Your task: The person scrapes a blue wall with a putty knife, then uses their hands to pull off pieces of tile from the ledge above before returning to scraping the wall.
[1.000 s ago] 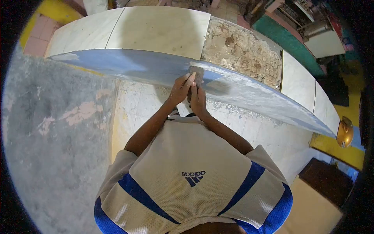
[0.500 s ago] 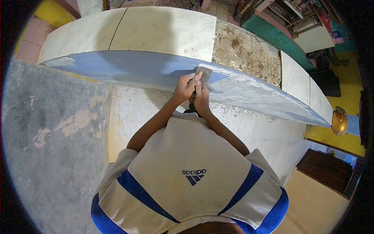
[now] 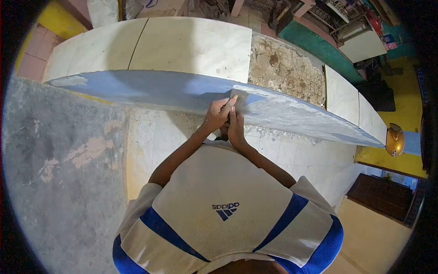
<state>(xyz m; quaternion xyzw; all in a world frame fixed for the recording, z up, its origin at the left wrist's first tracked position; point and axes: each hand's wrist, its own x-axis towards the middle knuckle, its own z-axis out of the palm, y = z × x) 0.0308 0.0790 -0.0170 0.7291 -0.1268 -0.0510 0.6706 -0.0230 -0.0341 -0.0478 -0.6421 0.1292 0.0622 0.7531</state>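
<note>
Both my hands meet at the blue-painted wall face (image 3: 150, 86) under the tiled ledge. My left hand (image 3: 218, 113) is closed on a small grey rectangular block (image 3: 239, 97), its thumb lying across the front. From below, my right hand (image 3: 236, 125) grips the lower part of the same block, fingers pointing up. The block's flat side lies against the wall just under the ledge's edge. White, scuffed patches (image 3: 283, 109) spread over the blue paint to the right of it. Whether the block is sandpaper-wrapped cannot be made out.
Pale tiles (image 3: 191, 48) cover the ledge top, broken by a rough bare stretch (image 3: 287, 68). A gold helmet-like object (image 3: 395, 139) is at the right end. Grey patched wall (image 3: 64, 182) stands left; a dark brown panel (image 3: 381, 194) is at lower right.
The view has tilted slightly, so the ledge, the block and both hands appear a little lower. Both hands keep their hold on the block against the wall.
</note>
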